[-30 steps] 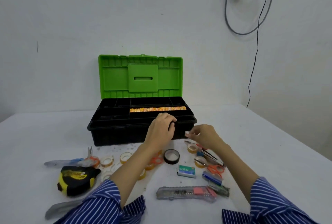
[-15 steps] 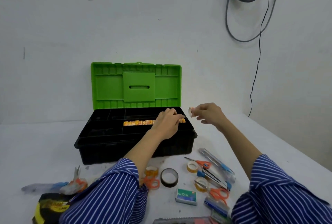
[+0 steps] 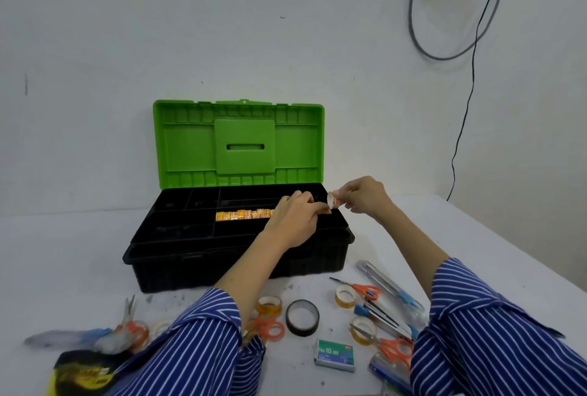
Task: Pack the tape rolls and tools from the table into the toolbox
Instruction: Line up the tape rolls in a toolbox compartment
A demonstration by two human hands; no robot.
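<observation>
A small tape roll (image 3: 332, 199) is pinched by the right hand (image 3: 362, 197) above the toolbox (image 3: 222, 256) tray's right end; the left hand (image 3: 293, 221) is curled on the orange row (image 3: 243, 214). If jostled, the rolls could be toppled.

Both hands (image 3: 293, 219) (image 3: 362, 197) outstretched, fingers pinching

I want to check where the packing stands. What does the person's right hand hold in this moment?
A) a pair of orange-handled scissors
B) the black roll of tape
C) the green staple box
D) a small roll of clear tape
D: the right hand pinches a small clear tape roll above the right end of the open green-lidded black toolbox, while the black tape roll lies on the table.
</observation>
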